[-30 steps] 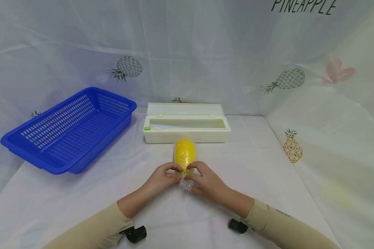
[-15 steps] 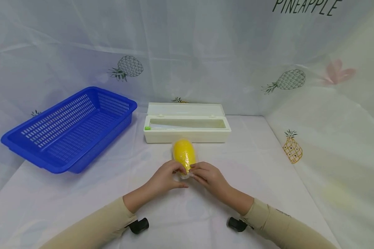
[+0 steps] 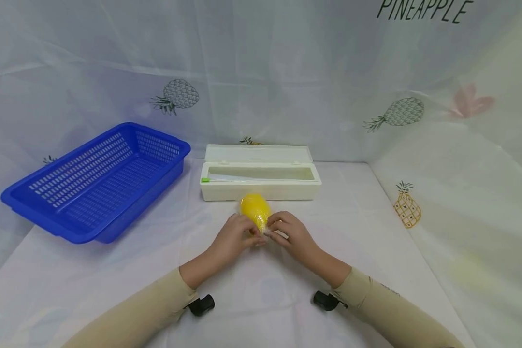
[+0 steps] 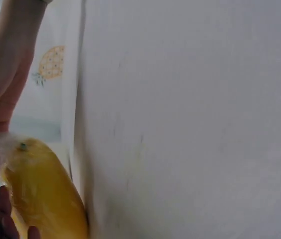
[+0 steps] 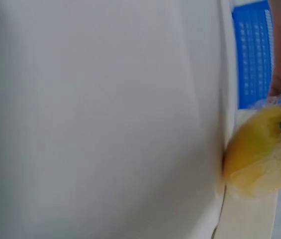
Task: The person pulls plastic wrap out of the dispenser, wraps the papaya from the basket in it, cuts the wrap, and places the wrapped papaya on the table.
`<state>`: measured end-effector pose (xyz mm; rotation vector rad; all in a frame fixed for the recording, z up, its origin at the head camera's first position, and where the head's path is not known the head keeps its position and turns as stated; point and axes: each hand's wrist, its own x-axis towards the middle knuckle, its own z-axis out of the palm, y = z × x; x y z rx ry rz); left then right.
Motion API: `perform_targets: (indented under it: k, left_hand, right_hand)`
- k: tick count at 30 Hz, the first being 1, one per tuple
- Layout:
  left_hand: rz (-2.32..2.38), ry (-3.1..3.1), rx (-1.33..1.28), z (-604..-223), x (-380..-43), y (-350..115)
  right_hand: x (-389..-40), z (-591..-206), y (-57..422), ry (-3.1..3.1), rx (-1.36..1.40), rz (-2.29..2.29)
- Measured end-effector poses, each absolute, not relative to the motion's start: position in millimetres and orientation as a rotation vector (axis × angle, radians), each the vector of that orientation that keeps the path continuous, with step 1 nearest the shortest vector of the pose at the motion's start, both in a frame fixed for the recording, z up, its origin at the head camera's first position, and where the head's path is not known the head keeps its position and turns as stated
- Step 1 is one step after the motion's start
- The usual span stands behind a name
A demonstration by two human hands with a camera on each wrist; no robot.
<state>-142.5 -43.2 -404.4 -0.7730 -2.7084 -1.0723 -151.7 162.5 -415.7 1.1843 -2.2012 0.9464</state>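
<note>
A yellow mango (image 3: 254,208) wrapped in clear cling film (image 5: 259,186) lies on the cloth in the middle of the head view. Its near end points toward the person, and a small green stem spot shows in both wrist views. My left hand (image 3: 233,238) is at the left of that near end, thumb and fingertips pinching the gathered film. From the other side my right hand (image 3: 293,235) pinches the film's bunched end between thumb and fingers. Just behind the mango stands a white cling film dispenser (image 3: 261,192), its lid raised and a green slide cutter at its left end.
A blue plastic basket (image 3: 82,232) with slotted walls stands at the back left. White cloth (image 3: 352,217) covers the table, and more of it hangs behind and on the right, printed with pineapples. Both wrists carry black cameras (image 3: 201,305) below the sleeves.
Both hands have moved slightly forward, away from the person. The mango has turned, its near end swinging right. The loose film tail has been gathered in, and the left thumb has closed back toward the fingers.
</note>
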Motion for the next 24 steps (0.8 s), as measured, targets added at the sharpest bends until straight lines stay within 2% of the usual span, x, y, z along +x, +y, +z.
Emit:
perform_targets:
  k: [12,24]
  left_hand:
    - [-1.272,-2.661,-0.723,-399,-168,-35]
    - [-1.061,-2.699,-0.576,-394,-169,-25]
  right_hand:
    - [-174,-408,153,-2.374,0.814,1.286]
    - [-178,-408,145,-2.411,0.609,1.367]
